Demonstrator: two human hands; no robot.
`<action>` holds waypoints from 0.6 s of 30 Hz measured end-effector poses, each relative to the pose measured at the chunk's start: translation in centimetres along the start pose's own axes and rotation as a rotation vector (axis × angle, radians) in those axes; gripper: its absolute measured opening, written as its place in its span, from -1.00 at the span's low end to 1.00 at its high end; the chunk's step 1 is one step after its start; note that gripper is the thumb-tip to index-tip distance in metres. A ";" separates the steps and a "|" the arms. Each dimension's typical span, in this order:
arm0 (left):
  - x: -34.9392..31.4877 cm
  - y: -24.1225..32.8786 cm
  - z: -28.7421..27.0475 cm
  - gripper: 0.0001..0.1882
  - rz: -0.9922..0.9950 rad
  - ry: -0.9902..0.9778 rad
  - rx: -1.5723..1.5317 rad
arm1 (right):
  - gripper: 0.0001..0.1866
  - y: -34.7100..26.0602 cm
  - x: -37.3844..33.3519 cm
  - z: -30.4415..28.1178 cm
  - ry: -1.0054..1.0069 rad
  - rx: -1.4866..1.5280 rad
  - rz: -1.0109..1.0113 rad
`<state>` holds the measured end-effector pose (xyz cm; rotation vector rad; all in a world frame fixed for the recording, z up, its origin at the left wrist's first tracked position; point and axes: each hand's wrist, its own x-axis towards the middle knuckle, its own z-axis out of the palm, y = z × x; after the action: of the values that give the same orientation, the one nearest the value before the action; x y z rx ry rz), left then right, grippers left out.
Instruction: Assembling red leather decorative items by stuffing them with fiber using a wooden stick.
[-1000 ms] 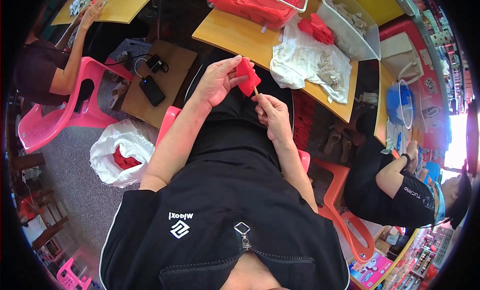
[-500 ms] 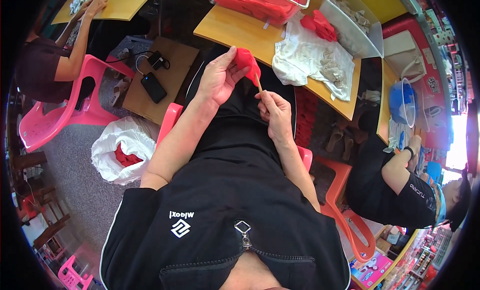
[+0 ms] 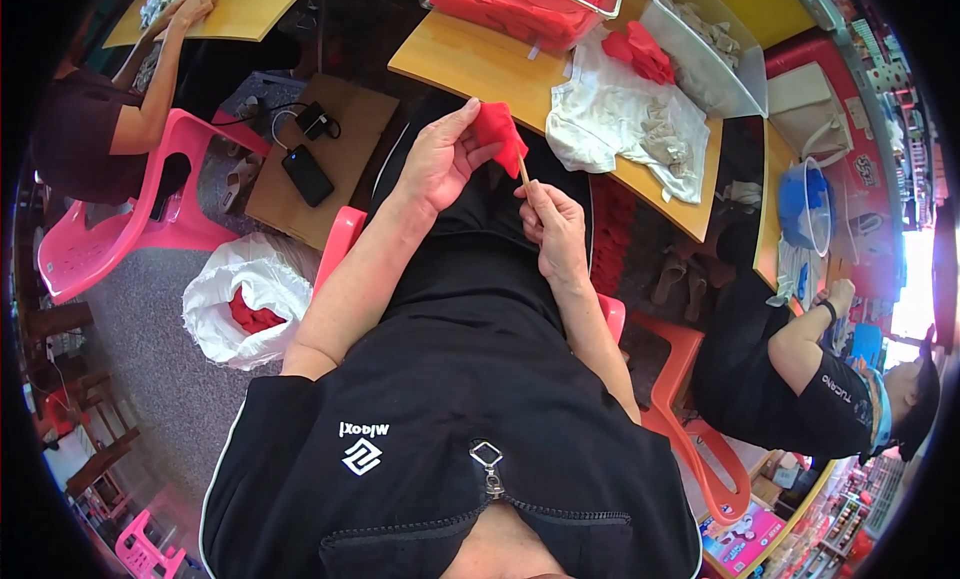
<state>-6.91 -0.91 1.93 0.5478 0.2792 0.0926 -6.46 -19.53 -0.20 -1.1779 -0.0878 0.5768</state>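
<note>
Between thumb and fingers, my left hand [image 3: 443, 159] grips a small piece of red fabric [image 3: 499, 137] above my lap. A thin wooden stick [image 3: 523, 169] is pinched in my right hand [image 3: 554, 228]; its far end meets the lower edge of the fabric, and whether it goes inside I cannot make out. On the wooden table [image 3: 470, 59] ahead lies a white cloth [image 3: 590, 119] with pale beige scraps [image 3: 662, 139] on it. A bunched red fabric pile [image 3: 640, 51] rests at the cloth's far edge.
A clear bin of red pieces [image 3: 520, 9] and a white bin of pale pieces [image 3: 700, 29] stand at the table's back. On the floor at left sits a white sack [image 3: 245, 299]. Two people work nearby, one by a pink chair [image 3: 160, 199], one beside a blue-filled tub [image 3: 806, 207].
The red fabric has tipped slightly down and right, looking flatter and wider. Both my hands have barely shifted. The person at right has drawn a hand back from the table.
</note>
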 end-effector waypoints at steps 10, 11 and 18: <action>0.4 0.5 -0.9 -0.73 -0.025 -0.010 0.062 | -0.77 -0.5 0.0 0.1 0.002 -0.104 0.074; 0.4 0.4 -0.9 -0.74 -0.024 -0.017 0.057 | -0.77 -0.4 0.0 0.1 0.002 -0.101 0.074; 0.0 -1.1 -0.1 -0.76 -0.065 0.010 0.138 | -0.77 -0.4 0.1 0.6 0.046 -0.099 0.007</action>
<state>-6.94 -1.76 1.28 0.6752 0.3146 0.0135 -6.46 -19.06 0.41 -1.2872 -0.0732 0.5561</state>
